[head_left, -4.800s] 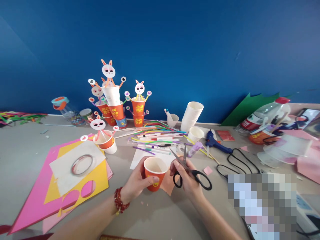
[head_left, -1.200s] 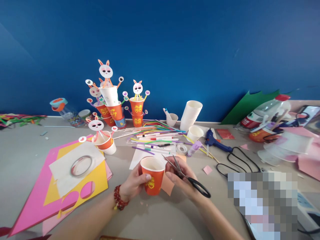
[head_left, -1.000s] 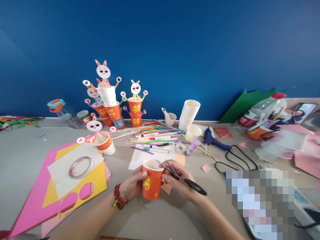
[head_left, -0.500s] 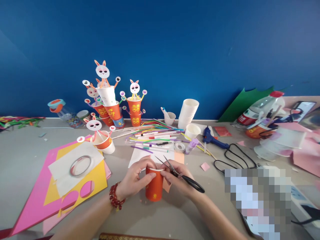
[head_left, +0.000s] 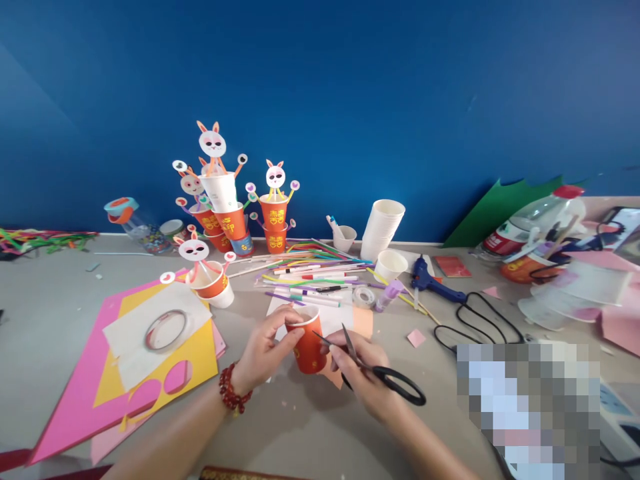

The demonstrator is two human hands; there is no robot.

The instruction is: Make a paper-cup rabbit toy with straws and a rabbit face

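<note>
The left hand (head_left: 263, 350) holds a red paper cup (head_left: 309, 343) tipped on its side, just above the grey surface (head_left: 50, 313), in front of the person; its fingers are wrapped tight on the cup, with the thumb near the white rim; the right hand (head_left: 363, 377) grips black scissors (head_left: 387, 378), its fingers closed round the handles; the blades are a little open, and one sharp tip looks to be touching the side of the cup; the left fingers sit very near that tip, so a slip could poke them; the cup is thin paper, so a hard squeeze could squash it, and a hard push with the tip could tear a hole bigger than wanted; the cup is round and smooth, so the tip may slide off it; behind the hands lie lots of pens and straws (head_left: 315, 273), a white cup stack (head_left: 383, 227), a blue glue gun (head_left: 430, 283) and some bunny cups (head_left: 223, 193); a roll of tape (head_left: 165, 330) rests on paper to the left, well apart from the hands
</note>
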